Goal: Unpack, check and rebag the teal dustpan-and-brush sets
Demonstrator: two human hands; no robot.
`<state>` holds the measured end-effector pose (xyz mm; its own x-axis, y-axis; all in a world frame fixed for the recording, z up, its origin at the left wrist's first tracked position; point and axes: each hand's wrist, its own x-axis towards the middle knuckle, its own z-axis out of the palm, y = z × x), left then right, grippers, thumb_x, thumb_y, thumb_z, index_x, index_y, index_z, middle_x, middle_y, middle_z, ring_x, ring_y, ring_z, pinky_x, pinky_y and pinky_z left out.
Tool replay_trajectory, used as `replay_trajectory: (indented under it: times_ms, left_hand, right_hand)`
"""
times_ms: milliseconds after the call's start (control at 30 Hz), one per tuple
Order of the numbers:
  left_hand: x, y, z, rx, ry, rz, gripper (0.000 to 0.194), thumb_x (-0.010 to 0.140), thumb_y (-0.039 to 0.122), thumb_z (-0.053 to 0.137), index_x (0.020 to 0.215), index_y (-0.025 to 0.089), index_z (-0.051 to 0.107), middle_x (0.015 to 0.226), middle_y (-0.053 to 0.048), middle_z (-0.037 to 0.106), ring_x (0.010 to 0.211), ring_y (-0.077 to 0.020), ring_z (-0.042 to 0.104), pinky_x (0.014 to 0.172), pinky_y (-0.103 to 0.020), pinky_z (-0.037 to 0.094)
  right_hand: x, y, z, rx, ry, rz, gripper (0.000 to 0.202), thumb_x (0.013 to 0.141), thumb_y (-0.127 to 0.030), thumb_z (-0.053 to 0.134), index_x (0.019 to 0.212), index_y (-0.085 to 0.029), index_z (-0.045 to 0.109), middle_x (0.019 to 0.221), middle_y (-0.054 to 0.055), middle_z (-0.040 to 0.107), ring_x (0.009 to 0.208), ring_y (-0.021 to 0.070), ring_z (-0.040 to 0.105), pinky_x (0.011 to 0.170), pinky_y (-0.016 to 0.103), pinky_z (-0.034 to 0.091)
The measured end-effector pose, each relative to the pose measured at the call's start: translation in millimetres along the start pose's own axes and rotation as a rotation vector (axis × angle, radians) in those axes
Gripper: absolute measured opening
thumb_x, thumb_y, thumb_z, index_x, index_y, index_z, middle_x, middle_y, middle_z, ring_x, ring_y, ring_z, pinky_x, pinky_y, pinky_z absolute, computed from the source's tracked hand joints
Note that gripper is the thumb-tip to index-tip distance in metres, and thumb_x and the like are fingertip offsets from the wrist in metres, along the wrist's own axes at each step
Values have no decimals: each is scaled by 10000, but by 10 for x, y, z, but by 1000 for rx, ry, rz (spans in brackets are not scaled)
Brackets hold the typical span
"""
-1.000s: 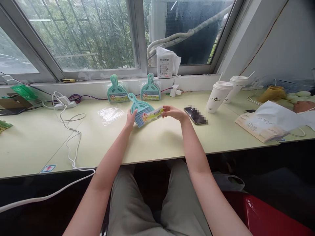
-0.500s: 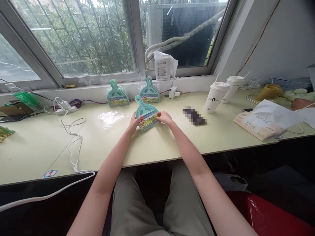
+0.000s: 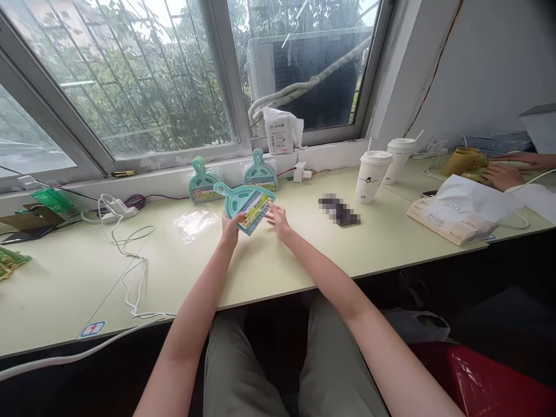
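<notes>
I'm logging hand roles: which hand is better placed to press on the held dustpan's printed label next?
Probably the right hand: it looks open and unladen beside the printed label's right end, while the left hand holds the dustpan by its lower left side.

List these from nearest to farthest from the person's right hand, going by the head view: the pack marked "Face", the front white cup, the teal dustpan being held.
From the right hand:
1. Teal dustpan, just to its left, held in the left hand.
2. Front white cup, to the right and farther back.
3. "Face" pack, farthest right.
</notes>
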<state>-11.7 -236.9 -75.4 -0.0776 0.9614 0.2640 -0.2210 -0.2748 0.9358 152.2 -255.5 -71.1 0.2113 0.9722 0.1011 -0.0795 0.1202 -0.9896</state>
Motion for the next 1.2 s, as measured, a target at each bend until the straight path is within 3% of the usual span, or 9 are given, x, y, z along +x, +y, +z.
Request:
replay_trajectory:
  times_ms: [67,200,633,800,933,1033,1100,1133,1200]
  left_hand:
    - [-14,37,15,-20,-4,-12,575,634,234,734,1169,228,522,1123,-67,624,1056,-262,631,899,-422,550]
    - [-53,77,48,-36,-103,-91,635,590,212,772,1169,220,511,1121,-72,624,1061,-266,630,904,-423,549]
    - [-102,90,21,93,-60,-164,634,636,258,767,1187,235,455,1146,-75,610,1041,-247,641,845,-379,563]
    - [-127,82,39,87,-66,-178,675,636,265,774,1228,230,452,1136,-83,618,1015,-256,648,837,-397,561]
    - [-63,76,34,136,-67,-142,758,748,444,703,1391,271,341,1256,-117,576,1128,-288,603,895,-440,529]
    - [49,78,-122,329,197,11,764,869,494,536,1490,283,143,1521,-151,312,1394,-281,358,1060,-470,395]
    - [125,76,-322,568,360,179,753,866,430,542,1495,251,168,1599,-146,119,1485,-268,123,1153,-489,234]
    - [155,73,-433,687,384,231,725,845,392,564,1476,238,242,1604,-144,106,1492,-276,68,1168,-510,164]
    - [190,57,-622,855,315,159,536,823,327,567,1342,229,475,1544,-152,296,1474,-333,133,1151,-583,90]
  right_hand:
    - [-30,-25,47,207,-149,124,121,945,-297,483,961,-194,545,974,64,686,868,162,685,829,338,570]
    - [-53,-87,35,353,-77,169,66,859,-125,596,901,-173,578,841,15,716,724,129,692,815,316,586]
    - [-56,-32,-37,432,-126,305,115,846,-97,571,917,-179,607,848,19,728,697,119,696,802,276,590]
    - [-17,36,-50,420,-145,293,45,880,-188,585,908,-176,618,859,27,728,714,122,692,781,261,587]
    - [25,75,-61,410,-141,260,39,856,-167,629,891,-175,618,879,33,731,743,126,699,796,265,587]
    - [51,71,-85,417,-105,228,83,836,-181,667,901,-183,615,896,31,736,782,135,707,823,281,589]
    - [67,68,-109,424,-96,214,93,834,-182,670,907,-187,614,916,31,738,805,140,711,830,284,590]
    - [74,68,-121,426,-95,210,88,837,-179,664,909,-188,614,925,31,739,813,140,712,831,282,590]
    - [82,76,-140,424,-98,202,77,843,-174,650,909,-189,613,937,31,740,813,137,714,829,280,592]
